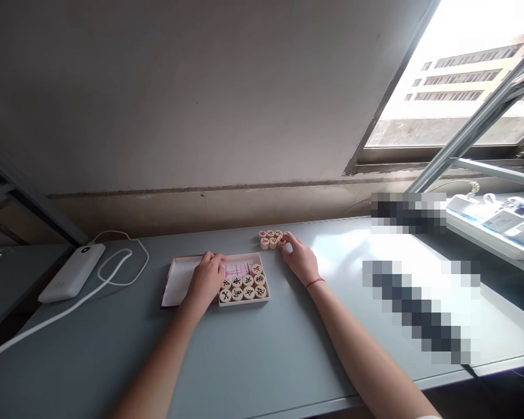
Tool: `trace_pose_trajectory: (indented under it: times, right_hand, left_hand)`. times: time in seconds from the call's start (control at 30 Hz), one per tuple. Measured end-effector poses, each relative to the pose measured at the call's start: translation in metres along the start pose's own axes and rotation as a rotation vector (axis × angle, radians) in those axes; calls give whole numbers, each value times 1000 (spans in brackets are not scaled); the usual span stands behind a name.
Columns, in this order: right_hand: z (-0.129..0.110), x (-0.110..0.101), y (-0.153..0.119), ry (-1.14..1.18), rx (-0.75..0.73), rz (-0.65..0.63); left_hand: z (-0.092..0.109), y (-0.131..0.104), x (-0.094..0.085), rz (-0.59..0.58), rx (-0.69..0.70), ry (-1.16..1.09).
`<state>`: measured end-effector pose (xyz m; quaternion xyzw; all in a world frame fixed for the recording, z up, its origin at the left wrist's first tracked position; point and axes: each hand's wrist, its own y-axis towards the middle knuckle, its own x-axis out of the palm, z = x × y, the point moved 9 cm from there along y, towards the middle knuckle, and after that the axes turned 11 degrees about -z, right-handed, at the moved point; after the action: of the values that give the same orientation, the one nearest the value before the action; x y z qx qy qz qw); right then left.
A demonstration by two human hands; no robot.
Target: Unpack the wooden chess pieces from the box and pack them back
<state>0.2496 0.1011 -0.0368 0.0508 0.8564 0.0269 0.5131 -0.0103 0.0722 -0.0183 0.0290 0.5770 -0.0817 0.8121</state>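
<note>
An open box (266,289) lies on the grey table, with several round wooden pieces marked with characters (248,293) in rows and pink lines on its bare inner bottom. Its lid (174,279) lies against its left side. My left hand (208,274) rests over the seam between lid and box, fingers bent at the upper left edge; what they hold, if anything, is hidden. My right hand (301,259) is to the right of the box, its fingertips on a piece at the right end of a loose group of wooden pieces (269,238).
A white power bank (73,273) with a white cable (61,315) is at the left. Behind the table (244,361) stands a wall. Metal frame bars (454,145) and a white shelf with items (498,233) are at the right. Two areas there are pixelated.
</note>
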Motion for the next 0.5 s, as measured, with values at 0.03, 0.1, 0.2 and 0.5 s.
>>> trace_pose_trajectory:
  times: [0.03, 0.1, 0.2, 0.5]
  right_hand:
    - [0, 0, 0, 6, -2, -10]
    - [-1, -2, -1, 17, 4, -23]
    - [-8, -16, -8, 33, 21, 43]
    - [-82, 10, -37, 206, -253, -428]
  left_hand:
    - [0, 0, 0, 0, 0, 0]
    - [0, 0, 1, -9, -4, -3]
    - [2, -1, -2, 10, -3, 27]
    - [44, -16, -8, 105, 206, 96]
